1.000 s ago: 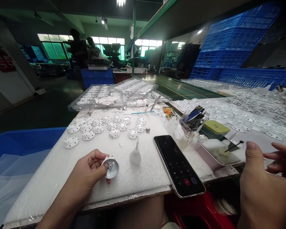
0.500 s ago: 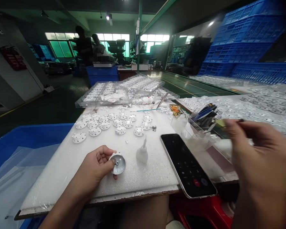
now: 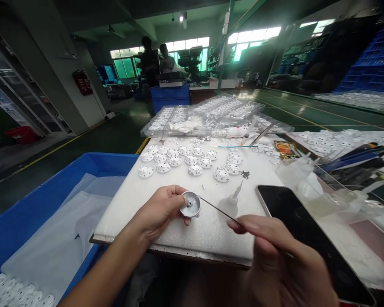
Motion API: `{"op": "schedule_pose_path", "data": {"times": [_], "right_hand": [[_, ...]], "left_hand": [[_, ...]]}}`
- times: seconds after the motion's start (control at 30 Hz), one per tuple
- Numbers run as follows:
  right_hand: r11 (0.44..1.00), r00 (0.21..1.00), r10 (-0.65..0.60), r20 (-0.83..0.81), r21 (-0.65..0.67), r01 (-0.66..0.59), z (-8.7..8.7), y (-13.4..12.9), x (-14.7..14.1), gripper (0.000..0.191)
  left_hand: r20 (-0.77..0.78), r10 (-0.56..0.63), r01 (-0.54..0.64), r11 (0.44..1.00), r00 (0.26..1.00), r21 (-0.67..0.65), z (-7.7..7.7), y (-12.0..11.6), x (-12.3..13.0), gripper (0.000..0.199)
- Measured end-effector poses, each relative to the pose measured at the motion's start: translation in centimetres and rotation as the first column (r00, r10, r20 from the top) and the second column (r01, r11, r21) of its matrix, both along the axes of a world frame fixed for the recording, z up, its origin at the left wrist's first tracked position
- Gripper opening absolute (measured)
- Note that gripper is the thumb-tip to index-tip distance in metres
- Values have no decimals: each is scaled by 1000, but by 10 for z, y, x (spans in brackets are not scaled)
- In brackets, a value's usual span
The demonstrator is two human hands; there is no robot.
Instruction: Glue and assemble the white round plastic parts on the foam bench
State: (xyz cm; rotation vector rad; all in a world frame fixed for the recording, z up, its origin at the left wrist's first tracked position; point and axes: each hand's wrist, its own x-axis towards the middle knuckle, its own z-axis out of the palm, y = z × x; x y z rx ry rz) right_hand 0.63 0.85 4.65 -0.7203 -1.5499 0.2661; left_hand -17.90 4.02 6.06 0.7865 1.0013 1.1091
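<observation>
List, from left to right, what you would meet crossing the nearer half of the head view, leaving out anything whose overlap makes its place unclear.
Blue bin → left hand → round grey part in its grip → white squeeze bottle → phone.

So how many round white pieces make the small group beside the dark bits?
3: a back piece, a middle piece just in front, nearest the dark bits, and a front piece further left. None seems hidden.
</observation>
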Motion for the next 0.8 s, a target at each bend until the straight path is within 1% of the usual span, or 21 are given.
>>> {"op": "schedule_pose_path", "data": {"times": [0.03,0.1,0.23,0.37,0.67,0.77,0.8], "right_hand": [[999,999,31,-19,33,-31,0,2,-9,16],[994,996,89,-29,63,-87,-3,6,-17,25],[982,983,184,-13,49,-183,-10,13,-16,30],[984,984,176,-1,44,-175,-14,16,-15,30],[976,981,191,-34,113,-187,-21,20,-18,34],[979,984,176,-32,109,-172,-20,14,-15,27],[987,990,138,-28,92,-135,-20,9,-9,22]], "left_hand": [[2,1,-1,1000,1000,3,0,0,0,10],[6,-3,3,1000,1000,9,-1,0,0,10],[4,-19,19,1000,1000,18,-4,1,-1,11],[-9,-25,25,1000,1000,16,-3,1,-1,11],[-10,-18,18,1000,1000,18,-2,0,-1,15],[-23,-15,15,1000,1000,16,-1,0,0,16],[-29,-20,20,1000,999,16,-1,0,0,17]]}}
